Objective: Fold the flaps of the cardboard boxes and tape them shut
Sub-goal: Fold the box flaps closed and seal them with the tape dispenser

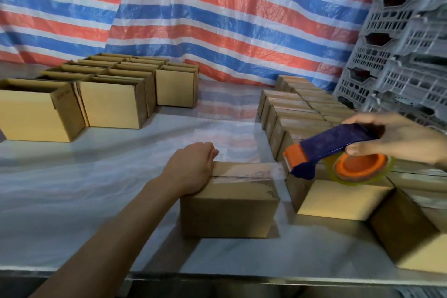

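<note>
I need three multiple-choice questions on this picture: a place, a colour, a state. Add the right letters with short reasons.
1. Where on the table do the open boxes stand? A. far left B. near edge C. far right
2. What colour is the tape dispenser body? A. green B. dark blue C. white
3. How is the middle box? A. flaps upright B. flaps folded, tape on top C. crushed flat
Answers: 1 A: they stand far left. 2 B: dark blue with orange parts, in the right hand. 3 B: clear tape runs along its seam; the left hand holds its end.
</note>
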